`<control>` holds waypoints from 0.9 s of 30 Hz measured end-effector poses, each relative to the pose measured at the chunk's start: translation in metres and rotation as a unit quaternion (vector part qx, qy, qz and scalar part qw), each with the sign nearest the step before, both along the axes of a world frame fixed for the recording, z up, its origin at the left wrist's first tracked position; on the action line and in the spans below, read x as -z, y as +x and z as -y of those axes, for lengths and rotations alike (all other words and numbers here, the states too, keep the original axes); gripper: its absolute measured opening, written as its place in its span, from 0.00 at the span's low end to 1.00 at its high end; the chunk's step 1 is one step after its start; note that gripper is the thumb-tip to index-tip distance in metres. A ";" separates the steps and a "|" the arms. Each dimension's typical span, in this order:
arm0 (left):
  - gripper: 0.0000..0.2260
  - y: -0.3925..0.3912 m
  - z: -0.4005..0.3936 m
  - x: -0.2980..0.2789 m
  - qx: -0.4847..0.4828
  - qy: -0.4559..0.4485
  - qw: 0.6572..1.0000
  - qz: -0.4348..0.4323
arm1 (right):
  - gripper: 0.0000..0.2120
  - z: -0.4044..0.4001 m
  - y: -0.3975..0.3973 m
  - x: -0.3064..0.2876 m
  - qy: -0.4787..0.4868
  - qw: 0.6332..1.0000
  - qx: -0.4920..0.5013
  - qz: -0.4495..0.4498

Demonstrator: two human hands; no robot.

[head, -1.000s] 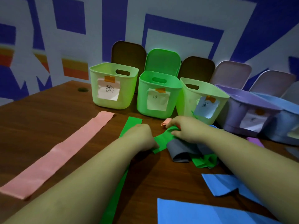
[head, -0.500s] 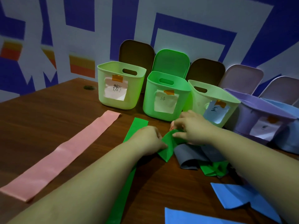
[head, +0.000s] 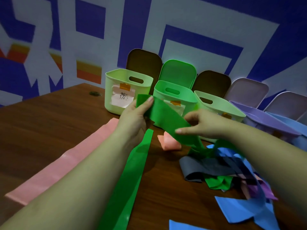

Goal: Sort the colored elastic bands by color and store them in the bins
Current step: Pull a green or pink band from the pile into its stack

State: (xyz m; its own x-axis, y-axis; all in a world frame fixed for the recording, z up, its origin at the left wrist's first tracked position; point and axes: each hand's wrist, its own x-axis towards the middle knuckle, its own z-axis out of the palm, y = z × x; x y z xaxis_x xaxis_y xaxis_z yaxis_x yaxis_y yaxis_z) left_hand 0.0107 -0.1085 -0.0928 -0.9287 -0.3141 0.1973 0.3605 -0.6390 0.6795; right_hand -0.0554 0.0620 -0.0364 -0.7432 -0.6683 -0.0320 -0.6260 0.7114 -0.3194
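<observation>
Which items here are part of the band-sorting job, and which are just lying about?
Part of the job:
- green band, held up by left hand and right hand
- flat green band
- pink band
- folded pink band
- tangled pile
- blue bands
- labelled bins

Lying about:
- bin lids leaning behind the bins
- table
- patterned wall
</observation>
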 end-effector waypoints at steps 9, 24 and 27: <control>0.03 -0.004 0.013 0.003 -0.059 0.061 0.996 0.041 | 0.30 -0.016 -0.014 0.005 0.139 0.985 0.099 -0.022; 0.04 -0.006 0.030 0.013 -0.065 0.069 0.978 0.188 | 0.08 -0.077 -0.006 -0.046 -0.129 0.952 0.126 0.247; 0.06 -0.006 0.025 0.015 -0.033 0.021 0.980 0.193 | 0.07 -0.096 -0.001 -0.047 -0.135 0.938 0.162 0.274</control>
